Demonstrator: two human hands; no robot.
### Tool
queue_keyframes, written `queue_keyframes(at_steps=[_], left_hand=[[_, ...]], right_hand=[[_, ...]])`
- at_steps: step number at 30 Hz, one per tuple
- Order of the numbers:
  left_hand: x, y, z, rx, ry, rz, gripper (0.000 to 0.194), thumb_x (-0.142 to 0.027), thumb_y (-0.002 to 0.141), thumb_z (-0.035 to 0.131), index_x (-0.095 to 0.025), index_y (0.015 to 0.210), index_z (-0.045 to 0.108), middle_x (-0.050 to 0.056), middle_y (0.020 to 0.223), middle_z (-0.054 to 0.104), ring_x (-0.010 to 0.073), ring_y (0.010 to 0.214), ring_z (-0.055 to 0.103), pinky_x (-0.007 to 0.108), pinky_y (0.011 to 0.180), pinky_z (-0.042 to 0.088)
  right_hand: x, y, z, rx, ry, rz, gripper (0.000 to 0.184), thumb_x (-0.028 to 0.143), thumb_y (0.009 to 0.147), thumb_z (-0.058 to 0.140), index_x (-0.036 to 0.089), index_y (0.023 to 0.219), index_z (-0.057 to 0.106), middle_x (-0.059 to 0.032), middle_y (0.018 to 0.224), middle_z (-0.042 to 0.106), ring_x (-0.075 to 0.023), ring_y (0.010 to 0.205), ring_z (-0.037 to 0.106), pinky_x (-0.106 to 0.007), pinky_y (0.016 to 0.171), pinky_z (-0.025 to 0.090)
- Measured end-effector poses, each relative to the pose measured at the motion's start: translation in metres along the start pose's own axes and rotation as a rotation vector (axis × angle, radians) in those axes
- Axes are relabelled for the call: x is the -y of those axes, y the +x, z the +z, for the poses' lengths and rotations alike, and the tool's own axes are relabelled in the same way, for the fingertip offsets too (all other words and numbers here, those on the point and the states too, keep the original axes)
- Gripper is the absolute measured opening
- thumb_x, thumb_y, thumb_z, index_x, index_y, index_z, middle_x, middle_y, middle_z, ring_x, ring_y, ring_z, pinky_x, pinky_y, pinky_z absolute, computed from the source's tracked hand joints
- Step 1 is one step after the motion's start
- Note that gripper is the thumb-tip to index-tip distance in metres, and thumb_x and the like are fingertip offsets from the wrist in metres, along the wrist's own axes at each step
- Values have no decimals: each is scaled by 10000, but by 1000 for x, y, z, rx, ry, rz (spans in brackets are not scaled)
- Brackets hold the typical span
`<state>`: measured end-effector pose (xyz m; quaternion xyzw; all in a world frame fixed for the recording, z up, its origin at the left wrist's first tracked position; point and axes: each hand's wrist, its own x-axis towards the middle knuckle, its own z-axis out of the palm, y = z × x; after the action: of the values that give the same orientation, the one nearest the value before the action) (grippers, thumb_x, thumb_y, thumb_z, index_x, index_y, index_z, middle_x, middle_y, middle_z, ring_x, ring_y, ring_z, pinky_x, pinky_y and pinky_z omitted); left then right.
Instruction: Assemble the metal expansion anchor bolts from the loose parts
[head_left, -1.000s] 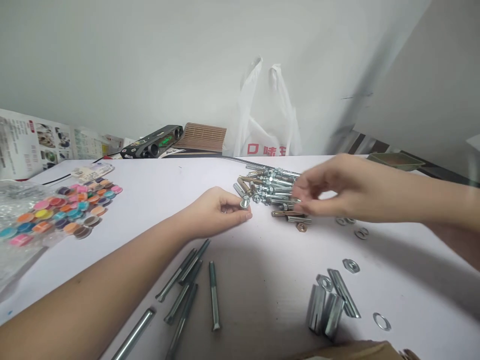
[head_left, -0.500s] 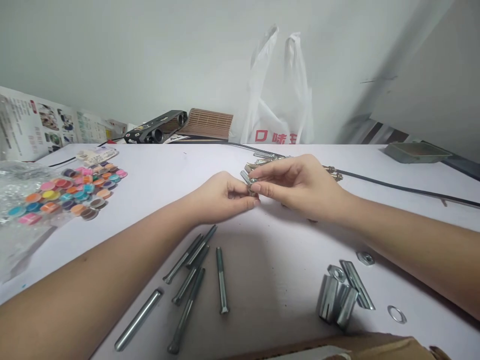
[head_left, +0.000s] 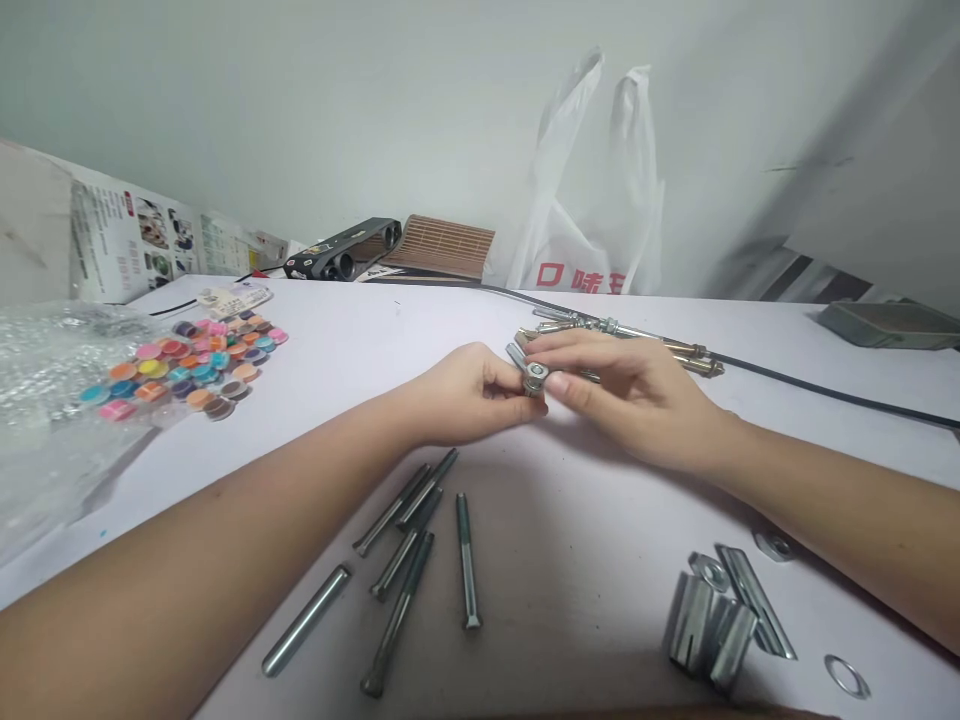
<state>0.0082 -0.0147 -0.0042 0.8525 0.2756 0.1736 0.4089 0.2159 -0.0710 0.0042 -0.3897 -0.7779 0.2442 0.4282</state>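
Observation:
Above the middle of the white table [head_left: 570,560], my left hand [head_left: 469,395] pinches a metal expansion bolt [head_left: 519,356] near its threaded end. My right hand [head_left: 637,390] meets it from the right, with thumb and fingers closed on the hex nut [head_left: 535,375] at the bolt's end. Behind my right hand lies a pile of assembled expansion bolts [head_left: 637,335], partly hidden by the hand. Several bare bolt shafts [head_left: 420,520] lie below my left hand.
Loose metal sleeves [head_left: 709,625], a nut [head_left: 772,545] and a washer [head_left: 847,675] lie at the lower right. Coloured round discs [head_left: 187,365] and bubble wrap [head_left: 52,400] are at the left. A black cable [head_left: 825,385], a white plastic bag [head_left: 592,200] and a black device [head_left: 345,255] sit at the back.
My right hand left the bolt pile and came to my left hand, closing on the nut of the held bolt. The view has shifted left and down a little.

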Motion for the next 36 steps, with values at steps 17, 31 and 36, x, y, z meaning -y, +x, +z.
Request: queue_keyframes(at_steps=[17, 31, 36], left_hand=[[-1, -1, -2, 45, 4, -20, 390, -435, 864, 576, -101, 662, 562, -23, 624, 370, 58, 616, 319, 233, 586, 275], [0, 0, -3, 26, 33, -40, 405, -447, 862, 577, -91, 670, 590, -26, 618, 359, 57, 609, 313, 230, 579, 274], [1, 0, -3, 51, -4, -53, 405, -472, 861, 579, -93, 725, 619, -16, 657, 417, 62, 641, 352, 225, 615, 313]], right_hand=[[-2, -4, -1, -25, -43, 12, 446, 497, 1013, 364, 254, 1208, 683, -52, 1327, 587, -198, 1248, 522, -384, 1079, 393], [-4, -4, -1, 117, -107, 2, 450, 494, 1011, 368, 255, 1262, 654, -70, 1416, 494, -218, 1369, 395, -451, 1153, 303], [-2, -5, -3, -183, 8, -4, 400, 417, 993, 451, 194, 762, 689, -74, 1003, 648, -196, 1028, 600, -407, 966, 458]])
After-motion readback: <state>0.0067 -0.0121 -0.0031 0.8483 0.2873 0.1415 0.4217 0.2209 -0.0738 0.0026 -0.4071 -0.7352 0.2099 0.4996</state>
